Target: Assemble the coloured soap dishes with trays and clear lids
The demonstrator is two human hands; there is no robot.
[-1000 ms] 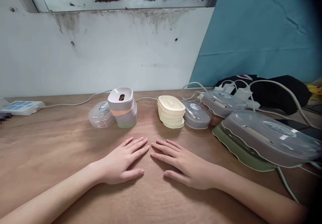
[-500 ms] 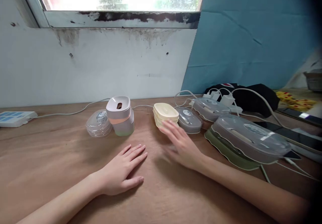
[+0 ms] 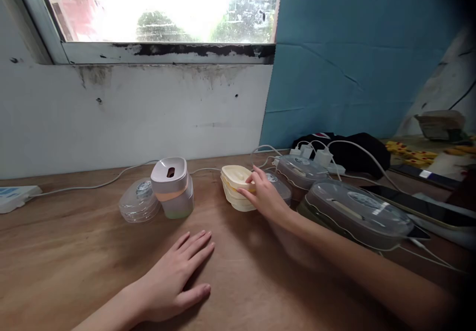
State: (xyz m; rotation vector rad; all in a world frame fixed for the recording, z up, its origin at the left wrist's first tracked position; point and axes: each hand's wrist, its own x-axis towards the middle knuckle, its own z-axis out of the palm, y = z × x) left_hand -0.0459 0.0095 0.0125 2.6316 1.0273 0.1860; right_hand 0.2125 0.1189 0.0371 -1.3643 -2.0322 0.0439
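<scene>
- Right hand [image 3: 268,197] off tabletop [image 3: 238,281], now pinching top piece [image 3: 232,173] of cream stack [image 3: 238,201]; handling looks begun.
- Left hand [image 3: 176,277] still flat, gripping nothing.

Looked forward and down from head height over the table [image 3: 230,271], close to the left hand [image 3: 173,281], a little farther from the right hand [image 3: 268,198], and faced the wall [image 3: 167,117] and the window [image 3: 178,8] beyond.
</scene>
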